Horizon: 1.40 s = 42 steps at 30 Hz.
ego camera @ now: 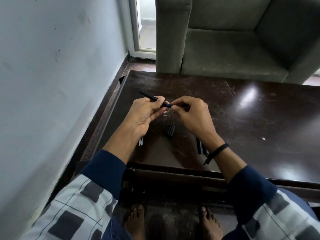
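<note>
While both hands pinch it, the pen [152,98] looks slim, black.

I see a scratched dark table [242,118] carrying two pale thin tubes [141,142], short black pieces [171,130] and black barrels [199,146].

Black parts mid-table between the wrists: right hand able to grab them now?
Probably yes: the black parts lie uncovered on the table just beside the right hand. That hand first has to release the pen end it pinches; the left hand grips the pen.
</note>
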Available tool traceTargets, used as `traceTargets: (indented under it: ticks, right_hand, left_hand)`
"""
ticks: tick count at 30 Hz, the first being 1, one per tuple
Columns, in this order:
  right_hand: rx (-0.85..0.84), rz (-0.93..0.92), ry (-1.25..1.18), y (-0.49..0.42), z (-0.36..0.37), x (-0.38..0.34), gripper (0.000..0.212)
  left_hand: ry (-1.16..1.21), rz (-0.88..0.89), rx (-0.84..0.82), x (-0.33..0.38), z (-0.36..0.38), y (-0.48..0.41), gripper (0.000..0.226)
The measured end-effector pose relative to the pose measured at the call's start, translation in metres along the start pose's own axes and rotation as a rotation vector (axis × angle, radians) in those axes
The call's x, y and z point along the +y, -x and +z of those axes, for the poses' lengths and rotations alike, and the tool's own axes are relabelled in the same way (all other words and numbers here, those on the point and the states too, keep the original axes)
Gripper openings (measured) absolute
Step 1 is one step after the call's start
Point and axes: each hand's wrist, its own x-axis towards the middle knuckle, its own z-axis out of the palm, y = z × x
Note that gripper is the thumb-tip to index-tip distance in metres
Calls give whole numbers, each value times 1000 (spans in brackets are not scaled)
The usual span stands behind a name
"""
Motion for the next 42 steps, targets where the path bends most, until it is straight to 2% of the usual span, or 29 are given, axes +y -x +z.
traceTargets:
  ticks: [6,10,16,19,22,25,29,33,37,40,42]
  right_hand:
    - [-15,63,-90,-2,0,0,6]
    - [-46,59,-76,-1,-2,0,17]
    - [-10,80,-68,-1,-1,-2,4]
    - [-19,90,-60,0,-1,-1,9]
    - [-31,97,-71,-1,-1,0,6]
    - [-35,76,-71,-2,0,2,14]
    - [-12,79,-55,-2,0,2,5]
    - [-34,89,-35,-1,0,0,16]
    - [-19,87,-67,-2,0,0,9]
    - [-18,65,-73,-2,-1,1,20]
    - [-25,58,-58,-2,-1,1,21]
  left_hand:
    - [2,-1,26,-1,1,0,4]
    - [16,10,57,0,-1,-1,4]
    - [34,-13,46,1,-1,-1,5]
    - [44,-14,44,1,0,0,6]
    - [43,-5,50,1,0,0,5]
    - [44,-2,53,1,0,-1,5]
    - [38,-5,46,1,-1,-1,6]
    - [36,-5,38,1,1,-1,8]
    - [38,-3,43,1,0,-1,6]
    - [46,-1,48,2,0,-1,5]
    - [49,-1,54,2,-1,-1,5]
